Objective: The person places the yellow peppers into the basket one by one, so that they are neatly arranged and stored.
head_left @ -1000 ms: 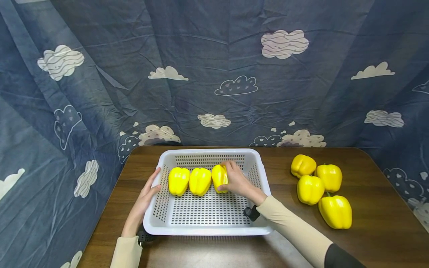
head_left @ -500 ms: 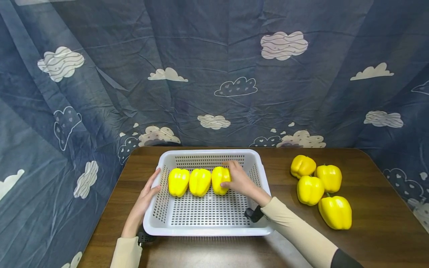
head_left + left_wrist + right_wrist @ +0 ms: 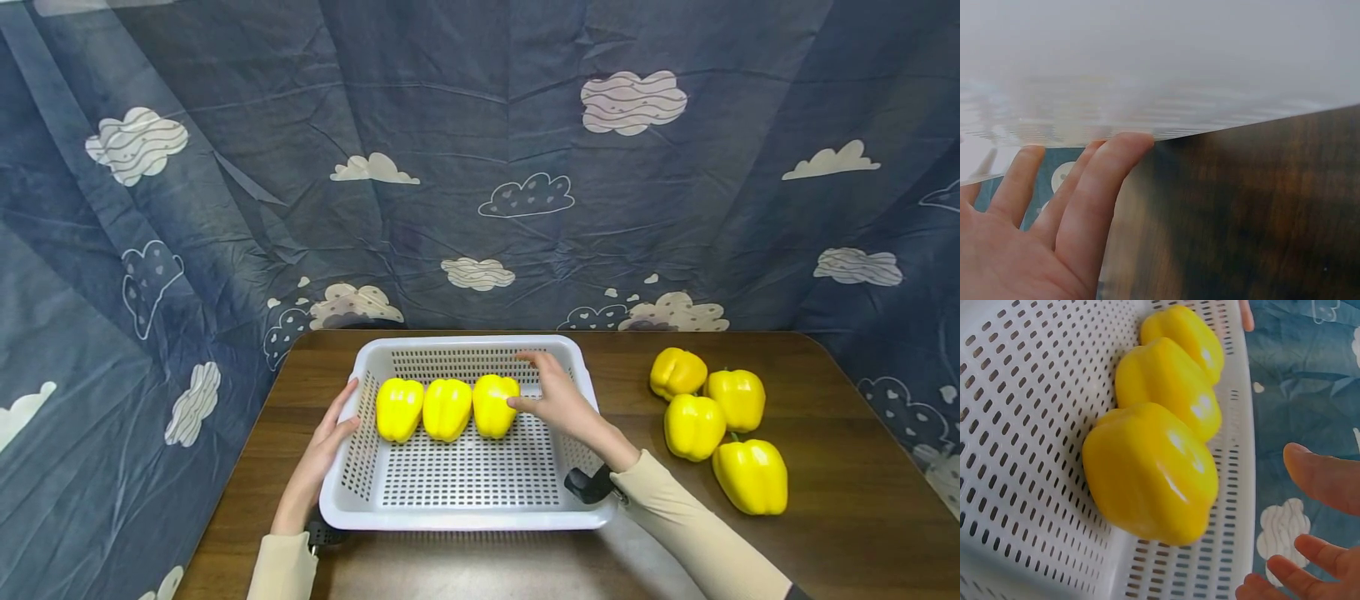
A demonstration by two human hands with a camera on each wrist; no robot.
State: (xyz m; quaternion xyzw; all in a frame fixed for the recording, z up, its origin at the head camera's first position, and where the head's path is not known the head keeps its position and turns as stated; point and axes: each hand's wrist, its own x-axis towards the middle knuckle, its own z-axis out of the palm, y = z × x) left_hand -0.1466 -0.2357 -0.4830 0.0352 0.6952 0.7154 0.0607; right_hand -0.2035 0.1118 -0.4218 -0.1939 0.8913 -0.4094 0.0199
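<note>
Three yellow bell peppers stand in a row inside a white perforated plastic basket (image 3: 465, 518): a left one (image 3: 400, 410), a middle one (image 3: 447, 410) and a right one (image 3: 493, 407). My right hand (image 3: 562, 404) is over the basket's right half with fingers and thumb spread, nothing between them. Its thumb tip overlaps the right pepper's edge in the head view, while the right wrist view shows a gap between the thumb and that bell pepper (image 3: 1150, 475). My left hand (image 3: 321, 446) rests against the basket's left side, its extended fingers (image 3: 1100, 194) touching the outer wall.
Several more yellow bell peppers (image 3: 694, 427) lie clustered on the brown wooden table (image 3: 847, 467), right of the basket. A blue cloth (image 3: 450, 225) with cloud prints hangs behind the table. Black wrist devices (image 3: 588, 485) are strapped near both hands.
My right hand has let go of the right bell pepper and drawn back to the right, its fingers spreading. That pepper stays in the row. The left hand has not moved.
</note>
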